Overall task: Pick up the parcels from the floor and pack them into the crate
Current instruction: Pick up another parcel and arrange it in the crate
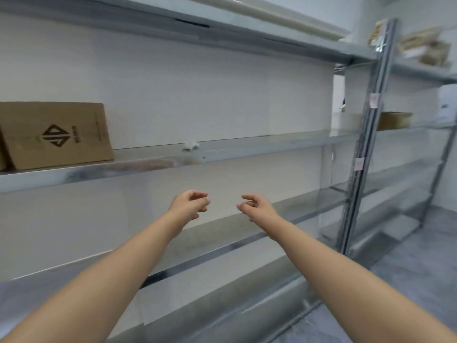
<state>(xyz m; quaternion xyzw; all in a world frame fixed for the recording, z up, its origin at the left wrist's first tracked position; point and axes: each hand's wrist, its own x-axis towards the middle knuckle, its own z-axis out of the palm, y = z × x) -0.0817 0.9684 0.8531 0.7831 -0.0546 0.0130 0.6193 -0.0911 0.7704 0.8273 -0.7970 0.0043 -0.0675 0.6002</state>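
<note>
Cut off: the cardboard box (pixel 57 134) on the middle shelf (pixel 247 147) is clipped by the left edge of the frame, and both forearms are chopped by the bottom edge.
Hard to make out: the stuff on the top shelf (pixel 425 48) far right is pretty smeared, only tan and white shapes can be told. A small brown box (pixel 394 121) is partly hidden behind the upright post (pixel 363 144). The little white scrap (pixel 190 144) on the shelf lip can't be identified.
Parcels and crate: where they sit can't be told from this view.
Left hand (pixel 190 205): held out in the air, fingers (pixel 201 195) loosely curled, nothing gripped.
Right hand (pixel 257 207): same deal, fingers (pixel 248 198) loosely curled, nothing held.
Edges: metal shelf lips are run left to right, with the lower shelf (pixel 222 246) just under the hands.
Open room: a gap is left between the hands, and a strip of grey floor (pixel 420 268) is seen along the rack at lower right.
</note>
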